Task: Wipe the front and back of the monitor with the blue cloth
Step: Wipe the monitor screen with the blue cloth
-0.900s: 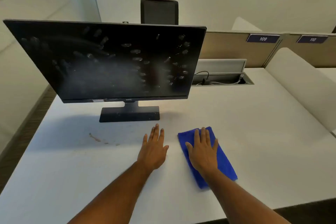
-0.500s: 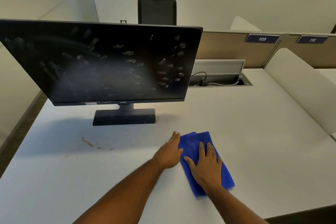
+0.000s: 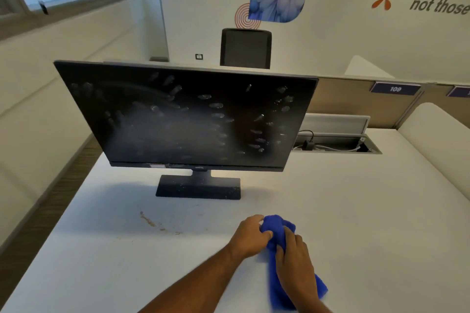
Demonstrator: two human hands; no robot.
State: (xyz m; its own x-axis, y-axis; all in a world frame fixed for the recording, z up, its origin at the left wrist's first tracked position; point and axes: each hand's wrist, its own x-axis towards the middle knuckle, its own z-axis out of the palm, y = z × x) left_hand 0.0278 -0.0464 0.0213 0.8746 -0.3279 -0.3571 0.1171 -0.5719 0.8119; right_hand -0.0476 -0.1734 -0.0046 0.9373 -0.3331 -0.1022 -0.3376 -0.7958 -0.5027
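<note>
On table [image 3: 356,211], both hands bunch soft blue cloth [image 3: 277,229].

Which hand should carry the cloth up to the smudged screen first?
Probably the right hand: it lies over most of the bunched blue cloth, while the left hand only pinches its near-left end. The black flat monitor stands untouched ahead.

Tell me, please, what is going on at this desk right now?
A person is gathering up a blue cloth on the white desk, with the left hand bunching its far end and the right hand pressing on the rest. The monitor stands just beyond on its stand, its dark screen covered in fingerprints and smudges. No wiping has begun: the cloth is not yet at the screen.
</note>
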